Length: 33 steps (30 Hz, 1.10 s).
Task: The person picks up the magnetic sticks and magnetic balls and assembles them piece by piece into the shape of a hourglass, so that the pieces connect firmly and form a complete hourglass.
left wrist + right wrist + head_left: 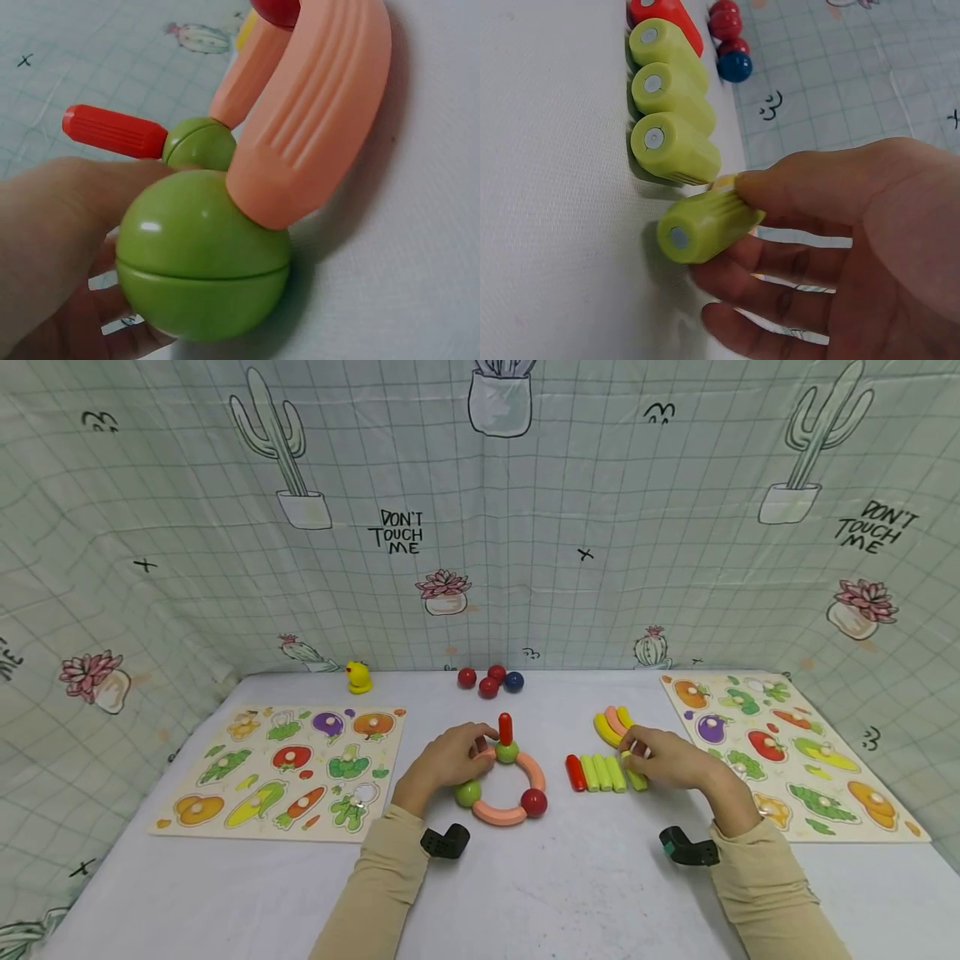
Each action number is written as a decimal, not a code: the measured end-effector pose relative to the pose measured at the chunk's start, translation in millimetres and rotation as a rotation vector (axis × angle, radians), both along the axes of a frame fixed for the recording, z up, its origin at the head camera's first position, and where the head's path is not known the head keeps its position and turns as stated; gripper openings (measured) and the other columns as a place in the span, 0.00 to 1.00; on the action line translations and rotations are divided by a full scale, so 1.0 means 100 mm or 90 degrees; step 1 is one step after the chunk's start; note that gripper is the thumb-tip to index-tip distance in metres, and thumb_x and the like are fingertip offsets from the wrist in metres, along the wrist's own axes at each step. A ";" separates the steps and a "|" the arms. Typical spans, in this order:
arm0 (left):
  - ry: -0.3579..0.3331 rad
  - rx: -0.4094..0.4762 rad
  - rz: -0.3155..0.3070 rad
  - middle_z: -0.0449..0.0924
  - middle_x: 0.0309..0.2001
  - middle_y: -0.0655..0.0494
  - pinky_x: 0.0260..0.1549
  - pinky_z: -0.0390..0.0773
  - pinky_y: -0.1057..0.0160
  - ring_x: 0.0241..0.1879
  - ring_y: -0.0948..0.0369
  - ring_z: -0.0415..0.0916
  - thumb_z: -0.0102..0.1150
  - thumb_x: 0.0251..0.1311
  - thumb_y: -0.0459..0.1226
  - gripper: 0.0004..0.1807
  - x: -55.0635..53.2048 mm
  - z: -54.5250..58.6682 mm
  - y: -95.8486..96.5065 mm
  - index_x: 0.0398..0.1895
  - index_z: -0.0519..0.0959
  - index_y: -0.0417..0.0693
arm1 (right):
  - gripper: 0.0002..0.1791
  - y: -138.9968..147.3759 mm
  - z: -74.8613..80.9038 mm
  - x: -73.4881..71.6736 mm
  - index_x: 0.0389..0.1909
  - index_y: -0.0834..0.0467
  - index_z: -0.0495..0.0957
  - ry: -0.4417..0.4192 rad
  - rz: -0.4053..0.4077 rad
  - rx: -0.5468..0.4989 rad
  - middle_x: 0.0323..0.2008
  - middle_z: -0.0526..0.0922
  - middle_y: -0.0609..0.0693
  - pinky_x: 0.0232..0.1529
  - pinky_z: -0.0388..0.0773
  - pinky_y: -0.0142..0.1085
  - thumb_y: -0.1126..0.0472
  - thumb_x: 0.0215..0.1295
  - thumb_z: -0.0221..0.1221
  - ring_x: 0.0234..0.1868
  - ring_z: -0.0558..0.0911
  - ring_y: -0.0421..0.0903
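Note:
On the table a ring (498, 815) of pink curved sticks joined by balls lies in front of my left hand (452, 756). A green ball (202, 255) is at its left, a second green ball (507, 752) at the top with a red straight stick (506, 728) pointing away, and a red ball (534, 802) at its right. My left fingers and thumb grip the upper-left pink curved stick, mostly hidden by the hand. My right hand (667, 758) pinches a light green stick (705, 226) with a metal end, tilted, beside a row of light green sticks (671, 146).
A red stick (575, 773) ends the row. Yellow and pink curved sticks (606, 729) lie behind it. Red balls (488, 687) and a blue ball (513, 682) sit at the back, a yellow duck (359, 677) further left. Vegetable puzzle boards (217, 752) (892, 781) flank both sides.

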<state>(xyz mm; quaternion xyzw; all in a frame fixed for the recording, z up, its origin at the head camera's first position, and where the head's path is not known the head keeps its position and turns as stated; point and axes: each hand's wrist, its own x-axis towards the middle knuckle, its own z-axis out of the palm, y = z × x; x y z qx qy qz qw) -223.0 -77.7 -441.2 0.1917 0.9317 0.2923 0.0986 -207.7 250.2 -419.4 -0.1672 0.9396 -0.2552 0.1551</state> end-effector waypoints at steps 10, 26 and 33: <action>0.011 0.018 0.019 0.74 0.32 0.56 0.27 0.64 0.67 0.28 0.62 0.67 0.59 0.58 0.37 0.18 0.00 -0.03 -0.01 0.53 0.76 0.49 | 0.14 -0.06 0.02 -0.02 0.49 0.64 0.73 0.110 -0.022 -0.027 0.39 0.77 0.54 0.36 0.73 0.35 0.62 0.66 0.53 0.38 0.73 0.47; 0.041 0.037 0.042 0.76 0.33 0.57 0.27 0.65 0.67 0.29 0.63 0.68 0.60 0.59 0.39 0.15 -0.05 -0.10 -0.02 0.50 0.78 0.50 | 0.12 -0.25 -0.05 -0.05 0.47 0.60 0.74 0.213 -0.010 -0.072 0.37 0.79 0.50 0.36 0.75 0.33 0.63 0.65 0.55 0.36 0.75 0.43; 0.039 0.042 0.048 0.76 0.34 0.57 0.27 0.65 0.67 0.30 0.63 0.68 0.60 0.59 0.40 0.14 -0.05 -0.12 -0.01 0.49 0.79 0.51 | 0.12 -0.35 -0.05 -0.01 0.47 0.62 0.74 0.252 0.014 -0.097 0.38 0.78 0.49 0.39 0.77 0.35 0.64 0.64 0.55 0.36 0.75 0.42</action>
